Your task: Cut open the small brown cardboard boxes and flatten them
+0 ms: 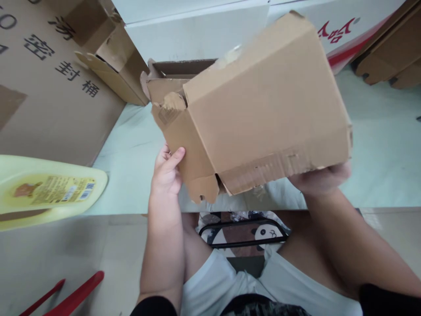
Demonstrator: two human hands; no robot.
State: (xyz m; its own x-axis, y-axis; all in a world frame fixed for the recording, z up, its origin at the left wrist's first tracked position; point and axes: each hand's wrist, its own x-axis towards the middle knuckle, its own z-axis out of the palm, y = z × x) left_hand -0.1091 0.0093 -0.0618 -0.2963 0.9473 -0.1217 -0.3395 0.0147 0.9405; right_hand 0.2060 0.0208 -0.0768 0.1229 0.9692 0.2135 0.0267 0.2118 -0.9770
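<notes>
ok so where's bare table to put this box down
The widest bare stretch of table is on the right, between the held cardboard box and the folded cardboard at the far corner. A smaller patch lies between the yellow jug, the printed carton and the left hand. The back is crowded with open cartons and a white box.

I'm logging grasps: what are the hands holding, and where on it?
Both hold one cardboard box: the left hand grips an end flap, the right hand supports the near right edge from beneath.
</notes>
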